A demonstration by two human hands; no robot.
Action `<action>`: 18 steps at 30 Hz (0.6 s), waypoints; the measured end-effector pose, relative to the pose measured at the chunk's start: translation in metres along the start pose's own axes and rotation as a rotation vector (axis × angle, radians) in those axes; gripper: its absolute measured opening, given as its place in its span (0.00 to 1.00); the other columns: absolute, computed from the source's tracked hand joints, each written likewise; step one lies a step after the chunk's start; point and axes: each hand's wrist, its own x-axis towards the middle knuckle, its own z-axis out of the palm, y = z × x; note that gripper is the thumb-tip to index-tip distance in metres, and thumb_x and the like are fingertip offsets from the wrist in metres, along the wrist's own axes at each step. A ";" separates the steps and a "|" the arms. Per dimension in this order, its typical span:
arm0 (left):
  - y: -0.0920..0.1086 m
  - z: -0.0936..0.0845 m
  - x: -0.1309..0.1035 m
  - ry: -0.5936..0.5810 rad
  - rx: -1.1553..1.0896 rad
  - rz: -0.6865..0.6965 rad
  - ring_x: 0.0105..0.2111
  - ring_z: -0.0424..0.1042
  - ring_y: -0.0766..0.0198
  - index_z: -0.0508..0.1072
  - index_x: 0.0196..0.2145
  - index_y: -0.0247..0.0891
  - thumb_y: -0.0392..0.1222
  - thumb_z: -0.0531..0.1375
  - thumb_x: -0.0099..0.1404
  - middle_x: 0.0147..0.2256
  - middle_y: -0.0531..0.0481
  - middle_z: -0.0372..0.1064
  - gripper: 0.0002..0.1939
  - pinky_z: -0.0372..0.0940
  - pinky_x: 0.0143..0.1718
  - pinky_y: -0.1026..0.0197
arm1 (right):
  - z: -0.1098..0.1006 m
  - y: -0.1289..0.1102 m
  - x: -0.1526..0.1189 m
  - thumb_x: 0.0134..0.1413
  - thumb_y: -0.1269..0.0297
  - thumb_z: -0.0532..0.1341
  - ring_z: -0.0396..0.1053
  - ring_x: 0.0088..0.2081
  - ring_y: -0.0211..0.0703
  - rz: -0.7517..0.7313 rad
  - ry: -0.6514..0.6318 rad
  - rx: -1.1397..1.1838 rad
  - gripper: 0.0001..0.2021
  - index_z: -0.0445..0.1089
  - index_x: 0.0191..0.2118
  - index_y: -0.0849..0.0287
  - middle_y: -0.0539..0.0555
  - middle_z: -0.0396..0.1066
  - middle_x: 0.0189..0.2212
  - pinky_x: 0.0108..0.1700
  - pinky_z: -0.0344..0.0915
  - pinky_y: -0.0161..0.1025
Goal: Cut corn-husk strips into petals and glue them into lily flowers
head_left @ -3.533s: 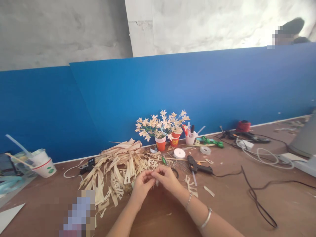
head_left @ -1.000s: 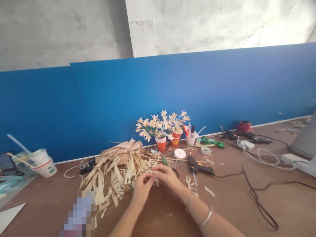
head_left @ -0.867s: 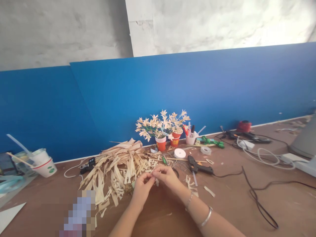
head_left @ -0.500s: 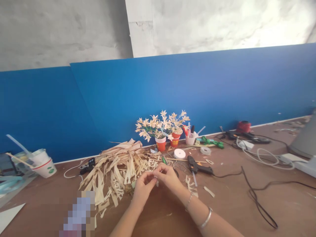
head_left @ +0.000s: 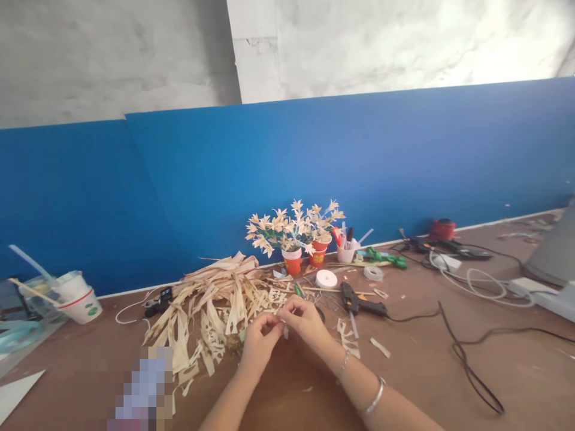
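Both hands are meeting over the brown wooden tabletop [head_left: 449, 383], left hand [head_left: 257, 345] and right hand [head_left: 306, 324] fingers pinching one small pale dried-leaf strip [head_left: 283, 324] beside the heap of tan dried leaf strips [head_left: 211, 305].

Small pale husk piece [head_left: 282, 324] pinched between fingertips

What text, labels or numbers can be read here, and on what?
None can be read.
White cup: green marks, too small to read.
Red cup: yellow print, too blurred to read.
The hands, left hand and right hand, show no text.
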 end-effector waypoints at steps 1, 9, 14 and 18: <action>0.001 0.000 0.000 0.005 0.009 0.007 0.28 0.65 0.63 0.69 0.20 0.37 0.46 0.60 0.55 0.23 0.52 0.67 0.11 0.59 0.33 0.62 | 0.000 0.000 0.000 0.43 0.66 0.63 0.62 0.25 0.36 0.003 0.018 -0.014 0.09 0.65 0.18 0.60 0.48 0.63 0.21 0.30 0.59 0.33; -0.002 0.000 0.000 0.000 0.003 -0.017 0.27 0.64 0.63 0.70 0.22 0.37 0.45 0.59 0.55 0.25 0.52 0.67 0.10 0.59 0.33 0.62 | -0.002 0.005 0.001 0.42 0.62 0.65 0.65 0.29 0.38 0.036 -0.052 0.043 0.09 0.71 0.30 0.61 0.50 0.68 0.28 0.33 0.62 0.35; -0.003 0.000 0.000 0.002 0.011 -0.030 0.27 0.62 0.64 0.69 0.21 0.37 0.45 0.58 0.55 0.24 0.52 0.65 0.10 0.58 0.32 0.62 | -0.004 0.005 0.003 0.45 0.59 0.64 0.65 0.30 0.39 0.012 -0.111 0.145 0.09 0.74 0.27 0.60 0.51 0.68 0.27 0.33 0.61 0.36; -0.001 0.000 0.000 -0.010 0.043 -0.028 0.27 0.62 0.63 0.68 0.21 0.37 0.44 0.58 0.55 0.24 0.52 0.66 0.09 0.57 0.32 0.62 | -0.003 0.007 0.004 0.44 0.61 0.64 0.62 0.26 0.37 0.025 -0.055 0.096 0.10 0.70 0.19 0.61 0.49 0.65 0.21 0.31 0.59 0.34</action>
